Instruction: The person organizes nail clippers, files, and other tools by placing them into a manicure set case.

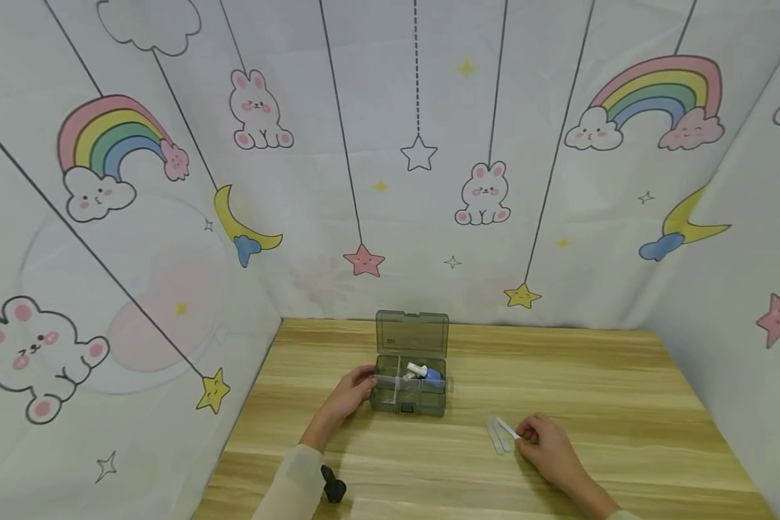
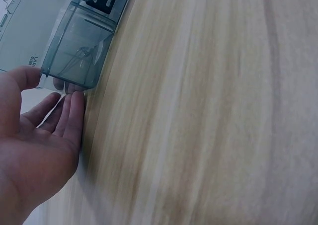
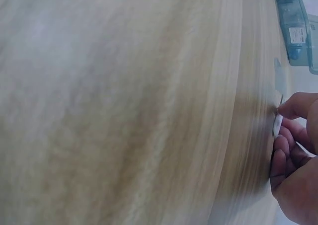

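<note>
A smoky clear plastic compartment box [image 1: 407, 408] stands on the table with its lid [image 1: 412, 334] raised. My left hand [image 1: 351, 393] is at its left end. In the left wrist view, the fingers [image 2: 74, 111] extend to the end wall and the thumb touches the rim corner. Inside the box lie a white piece [image 1: 417, 369] and a blue rounded thing [image 1: 432, 377]. To the right of the box, my right hand [image 1: 549, 448] pinches the end of a thin white strip [image 1: 508, 428] between thumb and fingers. A translucent bent piece [image 1: 495, 437] overlaps the strip's far end.
A small black object [image 1: 333, 485] lies beside the left sleeve [image 1: 292, 480]. The wood-grain table [image 1: 559, 361] ends at a cloth backdrop [image 1: 390, 217] printed with rabbits, stars and rainbows, which closes off the back and both sides.
</note>
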